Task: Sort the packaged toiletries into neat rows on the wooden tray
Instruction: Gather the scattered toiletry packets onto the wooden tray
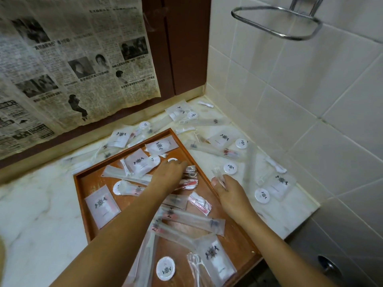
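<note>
A wooden tray lies on the marble counter, scattered with clear packaged toiletries: flat sachets, long toothbrush sleeves and round white discs. My left hand reaches over the tray's far right part, fingers curled down onto a bunch of red-and-white packets. My right hand hovers at the tray's right rim and pinches a thin clear packet between thumb and fingers.
More packets and discs lie loose on the counter behind and right of the tray. A newspaper-covered pane stands at the back, a tiled wall on the right with a metal ring holder.
</note>
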`<state>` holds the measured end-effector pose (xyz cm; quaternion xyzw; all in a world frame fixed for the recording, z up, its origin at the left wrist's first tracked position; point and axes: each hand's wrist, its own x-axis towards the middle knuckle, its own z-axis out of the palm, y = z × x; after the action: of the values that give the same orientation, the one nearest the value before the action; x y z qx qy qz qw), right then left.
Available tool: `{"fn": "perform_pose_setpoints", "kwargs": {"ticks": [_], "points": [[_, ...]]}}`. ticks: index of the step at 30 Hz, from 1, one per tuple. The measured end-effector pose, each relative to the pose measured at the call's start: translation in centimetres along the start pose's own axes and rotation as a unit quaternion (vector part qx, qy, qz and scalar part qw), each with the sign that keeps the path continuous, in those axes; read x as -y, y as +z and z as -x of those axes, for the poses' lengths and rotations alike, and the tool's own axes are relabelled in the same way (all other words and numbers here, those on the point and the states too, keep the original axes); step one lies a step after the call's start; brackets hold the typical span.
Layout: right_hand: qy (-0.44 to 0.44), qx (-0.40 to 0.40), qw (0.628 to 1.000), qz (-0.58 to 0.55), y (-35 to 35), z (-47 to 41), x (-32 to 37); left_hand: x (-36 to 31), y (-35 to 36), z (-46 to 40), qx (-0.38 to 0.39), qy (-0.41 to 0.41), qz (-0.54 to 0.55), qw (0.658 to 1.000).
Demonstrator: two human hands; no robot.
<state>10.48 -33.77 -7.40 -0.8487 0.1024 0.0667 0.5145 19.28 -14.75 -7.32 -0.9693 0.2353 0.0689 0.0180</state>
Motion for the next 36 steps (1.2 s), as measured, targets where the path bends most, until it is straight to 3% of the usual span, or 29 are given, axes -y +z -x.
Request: {"fn": "perform_pose_setpoints", "kwargs": {"ticks": [6,11,16,26,36], "points": [[-0.011,-0.019,0.999,0.032,-0.1,1.3,0.3,-0.2,0.3,0.6,-0.001,-0.018,0.003,1.000],[-0.023,0.007,0.998,0.051,0.7,3.1,1.0,0.2,-0.1,3.0,-0.078,-0.072,0.079,0.991],[-0.035,0.033,0.994,0.096,1.6,5.5,2.0,0.3,-1.2,6.9,-0.124,-0.130,0.201,0.963],[-0.041,0.111,0.958,0.262,4.0,11.8,0.8,-2.3,0.7,16.7,-0.136,-0.170,0.368,0.904],[-0.057,0.051,0.939,0.335,4.6,15.9,-0.9,-6.6,3.0,21.4,-0.147,-0.246,0.432,0.855]]}}
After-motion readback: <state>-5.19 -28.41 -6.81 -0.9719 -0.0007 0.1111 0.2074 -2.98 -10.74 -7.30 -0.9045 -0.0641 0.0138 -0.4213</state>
